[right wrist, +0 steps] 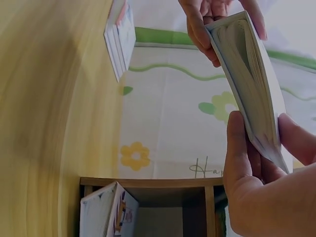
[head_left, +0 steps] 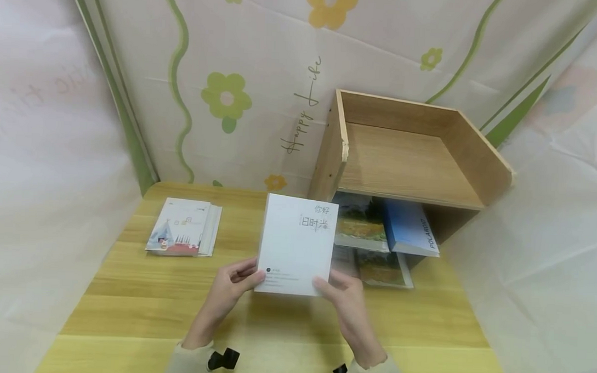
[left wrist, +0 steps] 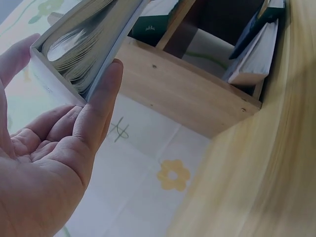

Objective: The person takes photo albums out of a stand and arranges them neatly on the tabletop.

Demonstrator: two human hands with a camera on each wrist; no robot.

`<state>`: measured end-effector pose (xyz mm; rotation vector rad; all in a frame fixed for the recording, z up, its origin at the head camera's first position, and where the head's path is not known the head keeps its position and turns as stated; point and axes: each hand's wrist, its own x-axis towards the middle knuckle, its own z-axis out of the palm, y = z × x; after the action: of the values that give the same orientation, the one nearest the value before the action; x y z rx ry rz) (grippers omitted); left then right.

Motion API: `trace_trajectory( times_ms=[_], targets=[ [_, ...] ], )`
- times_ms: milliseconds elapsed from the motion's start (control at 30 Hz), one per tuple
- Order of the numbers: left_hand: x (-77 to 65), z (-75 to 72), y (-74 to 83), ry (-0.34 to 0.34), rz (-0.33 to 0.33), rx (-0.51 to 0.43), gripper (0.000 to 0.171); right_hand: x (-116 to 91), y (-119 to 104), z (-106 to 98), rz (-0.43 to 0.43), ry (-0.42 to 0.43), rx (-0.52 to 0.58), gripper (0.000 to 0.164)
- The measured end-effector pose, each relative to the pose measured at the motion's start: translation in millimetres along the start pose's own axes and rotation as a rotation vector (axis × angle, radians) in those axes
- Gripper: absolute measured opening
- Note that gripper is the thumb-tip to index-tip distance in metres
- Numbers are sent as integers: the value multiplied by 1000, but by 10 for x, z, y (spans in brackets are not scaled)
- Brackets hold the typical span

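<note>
A white book (head_left: 299,241) with dark printed characters is held up above the table, its cover facing the head camera. My left hand (head_left: 233,287) grips its lower left corner, thumb on the cover and fingers behind. At the lower right, my right hand (head_left: 346,303) pinches it the same way. In the left wrist view the left hand (left wrist: 54,143) holds the book (left wrist: 94,44), whose pages bow apart in a gap. From the other side, the right wrist view shows the right hand (right wrist: 266,173) on the book (right wrist: 249,79).
A stack of thin white booklets (head_left: 181,226) lies on the wooden table (head_left: 141,313) at left. At right stands a wooden shelf (head_left: 393,157); under its top board are a blue book (head_left: 412,226) and landscape-covered books (head_left: 358,224). Patterned cloth (head_left: 250,141) hangs behind.
</note>
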<state>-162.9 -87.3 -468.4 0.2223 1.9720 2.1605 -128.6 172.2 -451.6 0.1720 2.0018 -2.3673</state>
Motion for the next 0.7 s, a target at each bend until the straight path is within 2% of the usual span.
trace_trajectory(
  times_ms=[500, 700],
  targets=[
    [-30, -223, -109, 21, 34, -25, 44, 130, 71, 190, 23, -95, -43, 40],
    [-14, -302, -143, 62, 2, -10, 45, 227, 114, 255, 68, -114, -83, 38]
  ],
)
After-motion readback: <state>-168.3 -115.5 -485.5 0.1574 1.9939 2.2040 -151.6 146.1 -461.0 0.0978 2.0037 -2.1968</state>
